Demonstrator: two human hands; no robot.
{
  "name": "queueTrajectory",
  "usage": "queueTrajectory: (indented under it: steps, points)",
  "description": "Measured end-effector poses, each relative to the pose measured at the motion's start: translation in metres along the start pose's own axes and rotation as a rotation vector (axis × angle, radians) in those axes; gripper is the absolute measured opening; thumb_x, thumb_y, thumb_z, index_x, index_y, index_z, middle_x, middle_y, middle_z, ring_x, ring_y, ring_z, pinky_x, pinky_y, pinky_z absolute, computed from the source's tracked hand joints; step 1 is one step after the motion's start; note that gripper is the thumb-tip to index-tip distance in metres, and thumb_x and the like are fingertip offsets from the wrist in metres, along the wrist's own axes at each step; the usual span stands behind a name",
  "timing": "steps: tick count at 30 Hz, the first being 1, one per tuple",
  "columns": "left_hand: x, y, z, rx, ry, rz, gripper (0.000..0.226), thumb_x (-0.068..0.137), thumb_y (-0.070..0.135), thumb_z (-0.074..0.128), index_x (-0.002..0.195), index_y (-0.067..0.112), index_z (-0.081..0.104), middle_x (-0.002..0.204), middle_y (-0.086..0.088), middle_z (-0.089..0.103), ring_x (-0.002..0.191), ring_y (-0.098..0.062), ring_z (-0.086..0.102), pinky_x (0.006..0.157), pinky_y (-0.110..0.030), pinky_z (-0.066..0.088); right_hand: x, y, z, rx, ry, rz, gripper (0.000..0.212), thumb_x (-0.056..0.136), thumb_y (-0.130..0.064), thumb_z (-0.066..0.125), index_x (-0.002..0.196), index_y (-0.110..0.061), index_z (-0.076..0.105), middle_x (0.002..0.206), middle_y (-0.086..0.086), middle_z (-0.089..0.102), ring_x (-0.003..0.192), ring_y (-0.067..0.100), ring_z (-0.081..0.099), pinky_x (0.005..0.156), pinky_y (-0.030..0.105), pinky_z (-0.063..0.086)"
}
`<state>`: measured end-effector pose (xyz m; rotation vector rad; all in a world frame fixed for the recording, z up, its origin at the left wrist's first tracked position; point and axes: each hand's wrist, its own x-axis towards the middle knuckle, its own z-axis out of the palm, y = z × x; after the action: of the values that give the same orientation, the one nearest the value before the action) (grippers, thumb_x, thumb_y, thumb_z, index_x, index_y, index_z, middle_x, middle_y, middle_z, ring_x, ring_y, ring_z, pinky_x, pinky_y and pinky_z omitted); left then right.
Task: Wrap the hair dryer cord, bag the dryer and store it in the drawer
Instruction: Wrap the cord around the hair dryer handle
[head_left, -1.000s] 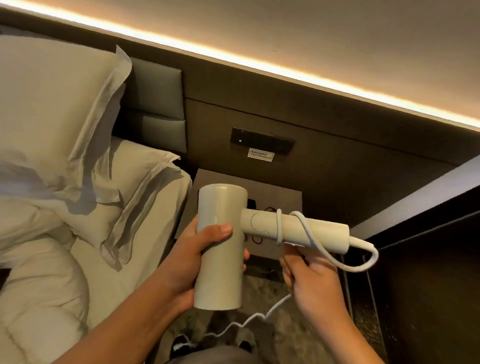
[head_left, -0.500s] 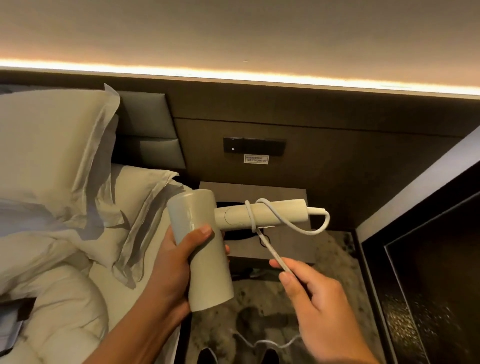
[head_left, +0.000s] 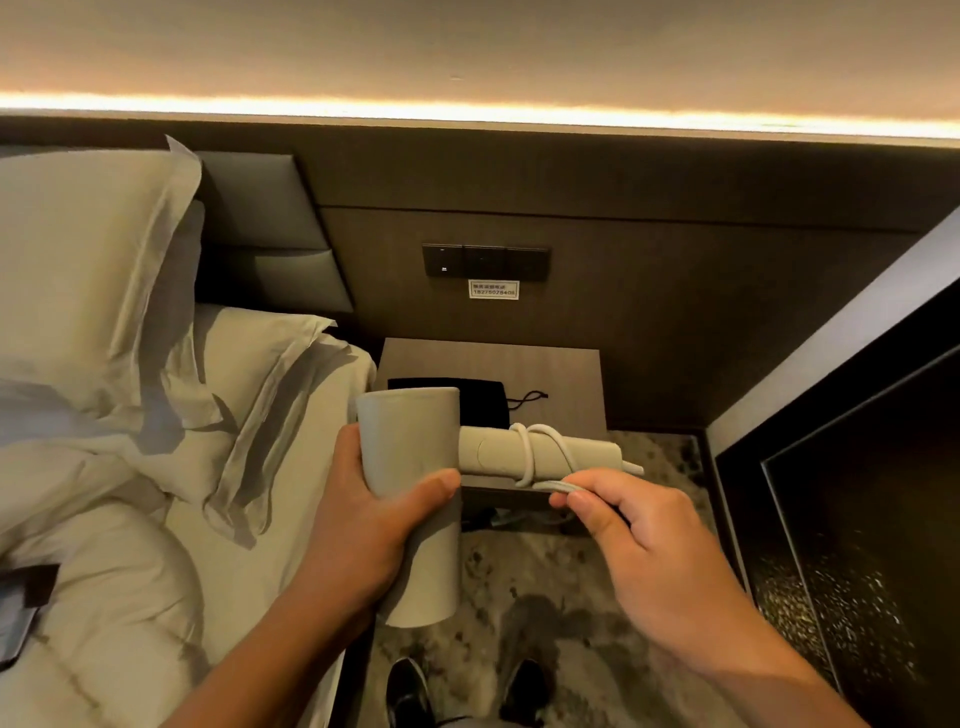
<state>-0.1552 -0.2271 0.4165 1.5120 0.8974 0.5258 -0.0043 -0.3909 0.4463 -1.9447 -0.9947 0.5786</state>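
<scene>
My left hand (head_left: 363, 525) grips the barrel of a cream hair dryer (head_left: 410, 441), held upright with its handle pointing right. The white cord (head_left: 530, 452) loops twice around the handle. My right hand (head_left: 644, 540) pinches a stretch of the cord just under the handle, near its end. A black drawstring bag (head_left: 483, 402) lies flat on the bedside table (head_left: 561, 374) behind the dryer, partly hidden by the barrel. No drawer front is clearly visible.
A bed with white pillows (head_left: 93, 270) and duvet fills the left. A dark panelled wall carries a switch plate (head_left: 485, 261). A dark glossy cabinet (head_left: 857, 519) stands on the right. My shoes (head_left: 410, 691) rest on patterned carpet below.
My right hand has come up from below to just under the handle, drawing the cord tight against it. The slack loop at the handle's end has closed up.
</scene>
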Motion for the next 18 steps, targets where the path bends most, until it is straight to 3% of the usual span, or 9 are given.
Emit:
queueTrajectory:
  steps: [3, 6, 9, 12, 15, 18]
  points:
    - [0.003, 0.008, 0.008, 0.060, -0.042, 0.034, 0.067, 0.050, 0.065, 0.075, 0.109, 0.059, 0.044, 0.109, 0.005, 0.060, 0.092, -0.013, 0.069, 0.063, -0.027, 0.060, 0.005, 0.000, -0.020, -0.097, -0.064, -0.030, 0.021, 0.098, -0.027, 0.054, 0.089, -0.031, 0.073, 0.082, -0.014, 0.069, 0.092, 0.000, 0.060, 0.072, 0.008, 0.045]
    - [0.005, 0.018, 0.013, 0.070, -0.149, 0.043, 0.076, 0.052, 0.064, 0.076, 0.120, 0.053, 0.044, 0.113, 0.001, 0.062, 0.094, -0.025, 0.072, 0.071, -0.037, 0.063, 0.011, -0.004, -0.045, -0.284, -0.131, -0.114, 0.019, 0.098, -0.035, 0.052, 0.096, -0.032, 0.071, 0.086, -0.021, 0.068, 0.091, -0.002, 0.061, 0.070, 0.013, 0.050]
    - [0.005, 0.028, 0.019, 0.051, -0.207, 0.074, 0.065, 0.050, 0.064, 0.077, 0.107, 0.068, 0.045, 0.102, 0.017, 0.064, 0.092, -0.013, 0.072, 0.062, -0.023, 0.060, 0.016, -0.016, -0.070, -0.456, -0.150, -0.222, 0.023, 0.092, -0.046, 0.054, 0.095, -0.033, 0.072, 0.086, -0.023, 0.069, 0.082, -0.003, 0.062, 0.068, 0.020, 0.054]
    - [0.000, 0.033, 0.028, 0.072, -0.223, 0.104, 0.063, 0.048, 0.065, 0.075, 0.099, 0.076, 0.041, 0.094, 0.031, 0.059, 0.092, 0.002, 0.066, 0.059, -0.016, 0.057, 0.023, -0.025, -0.091, -0.512, -0.074, -0.284, 0.036, 0.076, -0.061, 0.059, 0.078, -0.029, 0.073, 0.068, -0.018, 0.065, 0.064, 0.001, 0.059, 0.057, 0.026, 0.050]
    - [-0.005, 0.033, 0.034, 0.018, -0.253, 0.106, 0.066, 0.047, 0.064, 0.077, 0.102, 0.073, 0.043, 0.094, 0.028, 0.061, 0.092, -0.002, 0.067, 0.064, -0.021, 0.059, 0.031, -0.026, -0.105, -0.467, -0.025, -0.299, 0.039, 0.064, -0.064, 0.069, 0.066, -0.026, 0.069, 0.055, -0.016, 0.057, 0.054, 0.003, 0.055, 0.052, 0.021, 0.040]
    - [-0.005, 0.037, 0.032, -0.038, -0.280, 0.103, 0.070, 0.043, 0.062, 0.080, 0.104, 0.072, 0.047, 0.100, 0.018, 0.066, 0.093, -0.014, 0.071, 0.068, -0.028, 0.061, 0.035, -0.025, -0.108, -0.389, -0.007, -0.236, 0.043, 0.054, -0.066, 0.078, 0.060, -0.025, 0.064, 0.051, -0.009, 0.059, 0.052, 0.008, 0.057, 0.049, 0.021, 0.045]
